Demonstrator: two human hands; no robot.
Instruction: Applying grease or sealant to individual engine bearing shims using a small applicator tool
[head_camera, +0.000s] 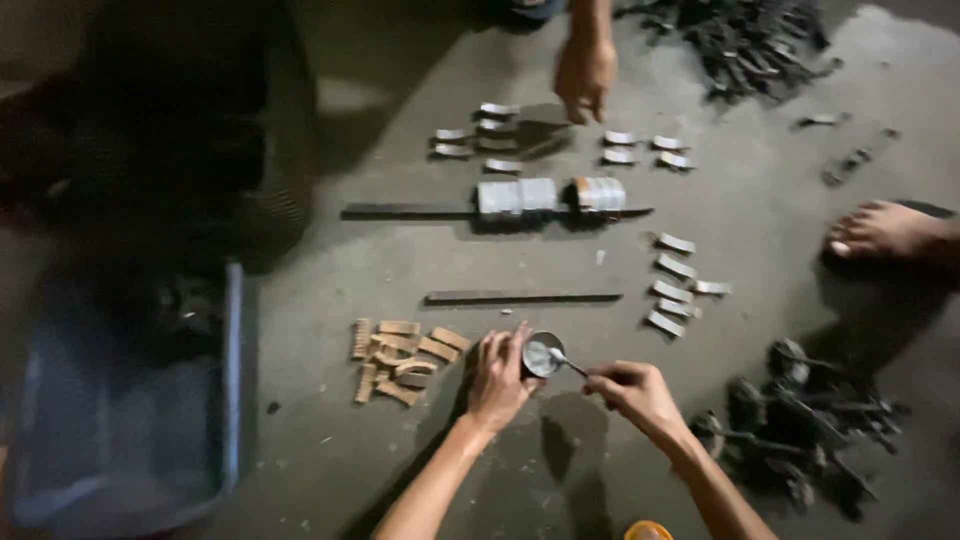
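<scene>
Left hand cupped around small round metal tin on the floor; right hand pinches a thin metal tool, tip in the tin. Tan ridged blocks just left, dark flat bar beyond, another person's hand by far metal clips.

We see our cup between our hands, wooden blocks to its left, a bar beyond it, metal clips right of the bar.
</scene>
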